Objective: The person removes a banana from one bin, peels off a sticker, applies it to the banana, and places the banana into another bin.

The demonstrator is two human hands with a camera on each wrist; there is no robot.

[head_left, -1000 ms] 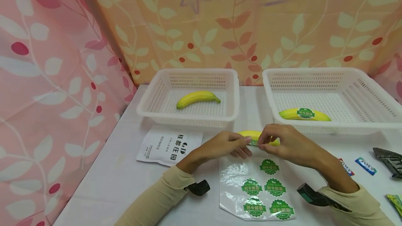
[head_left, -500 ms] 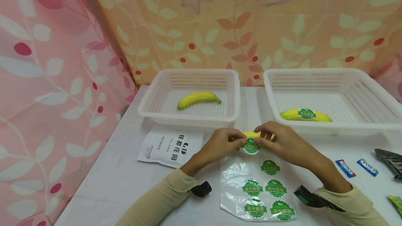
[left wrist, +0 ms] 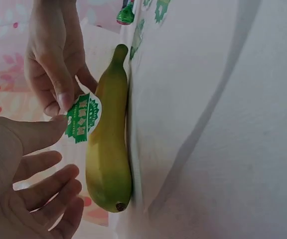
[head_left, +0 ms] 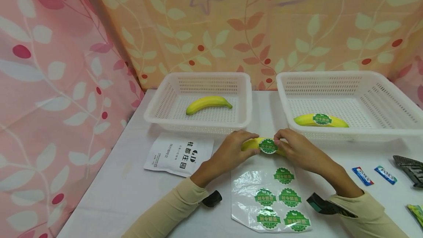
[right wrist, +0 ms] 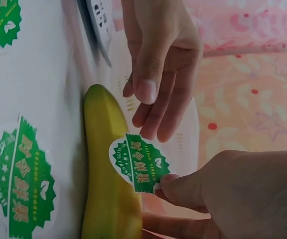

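Note:
A yellow banana (head_left: pixel 249 145) lies on the white table, just beyond a clear sheet of round green labels (head_left: pixel 244 197). My right hand (head_left: pixel 299 151) pinches one green-and-white sticker (head_left: pixel 268 146) by its edge between thumb and finger. In the right wrist view the sticker (right wrist: pixel 141 163) stands up close over the banana's side, overlapping it. My left hand (head_left: pixel 234 149) is at the banana's left end. Its fingers are spread and loosely bent in the left wrist view, thumb near the sticker (left wrist: pixel 83 118), holding nothing.
Behind stand two white baskets: the left basket (head_left: pixel 198 123) holds a plain banana (head_left: pixel 208 104), the right basket (head_left: pixel 363 132) a labelled banana (head_left: pixel 305 120). A white pouch (head_left: pixel 178 153) lies left. Small wrapped sweets (head_left: pixel 362 176) and a black object (head_left: pixel 409 170) lie right.
The sticker was between both hands, first over the banana, then lower in front of it. Now it is back over the banana, in my right hand only; my left hand has let go and moved left.

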